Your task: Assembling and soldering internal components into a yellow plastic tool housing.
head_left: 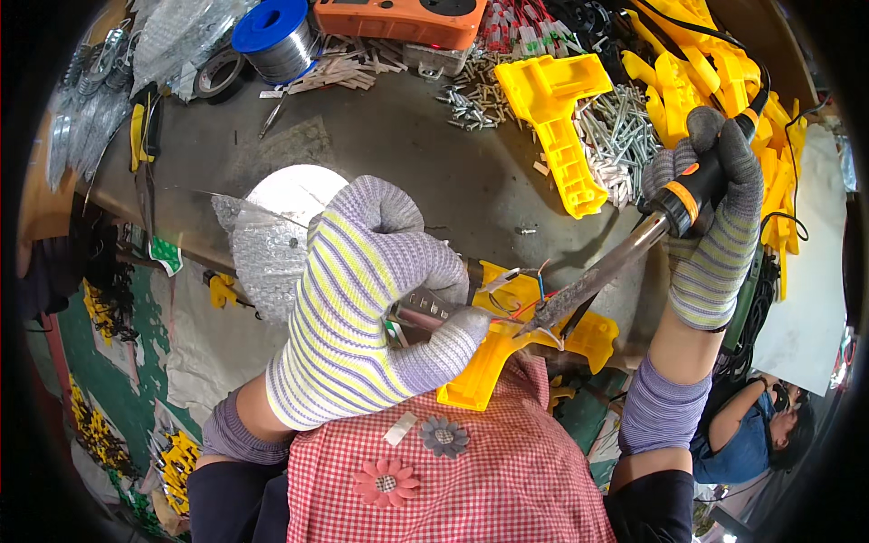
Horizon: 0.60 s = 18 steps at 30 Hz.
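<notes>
Soldering at the table [407, 154], seen from the head camera. Our left hand [362, 308], in a striped glove, has its fingers [444, 348] pinched narrow around a slim metal tool [424, 312] that pins thin coloured wires [529, 291] against the yellow plastic housing [507, 344] at the table's near edge, just above our checked apron [453, 471]. Our right hand [711, 226] is wrapped fully around the orange-and-black handle of the soldering iron [615, 267], whose darkened tip touches the wires. We judge the joint to be in the making; the next move calls for a steady tip and unmoved wires. A solder spool [276, 36] and further yellow housings [561, 118] lie well apart behind.
</notes>
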Motion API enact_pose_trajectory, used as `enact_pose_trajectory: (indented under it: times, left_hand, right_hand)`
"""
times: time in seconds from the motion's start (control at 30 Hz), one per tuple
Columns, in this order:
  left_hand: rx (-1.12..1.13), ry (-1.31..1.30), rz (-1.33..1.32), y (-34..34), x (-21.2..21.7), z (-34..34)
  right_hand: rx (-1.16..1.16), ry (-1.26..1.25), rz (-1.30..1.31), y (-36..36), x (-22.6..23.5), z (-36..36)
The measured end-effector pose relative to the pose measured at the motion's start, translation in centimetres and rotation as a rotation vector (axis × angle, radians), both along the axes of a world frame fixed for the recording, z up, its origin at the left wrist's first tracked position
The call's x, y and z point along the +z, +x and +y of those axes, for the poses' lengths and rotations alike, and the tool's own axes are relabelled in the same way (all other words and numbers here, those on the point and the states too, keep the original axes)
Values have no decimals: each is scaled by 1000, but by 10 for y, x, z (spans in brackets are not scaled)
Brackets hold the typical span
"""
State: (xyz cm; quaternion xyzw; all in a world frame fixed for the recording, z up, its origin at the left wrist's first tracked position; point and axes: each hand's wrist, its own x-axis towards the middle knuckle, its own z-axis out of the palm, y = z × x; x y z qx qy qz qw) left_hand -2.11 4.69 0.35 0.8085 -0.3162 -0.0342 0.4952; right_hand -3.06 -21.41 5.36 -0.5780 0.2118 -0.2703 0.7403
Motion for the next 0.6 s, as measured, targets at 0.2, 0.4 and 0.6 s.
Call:
enact_pose_trajectory:
  times: [0.2,0.4,0.6]
  left_hand:
    - [-3,23,-50,0,-1,-2]
    - [-42,61,-53,-1,1,-1]
    - [117,-28,-33,8,5,-5]
  right_hand:
    - [149,37,-6,-7,-5,-15]
    - [122,-7,-20,-9,-6,-16]
    - [134,54,-39,-13,0,-15]
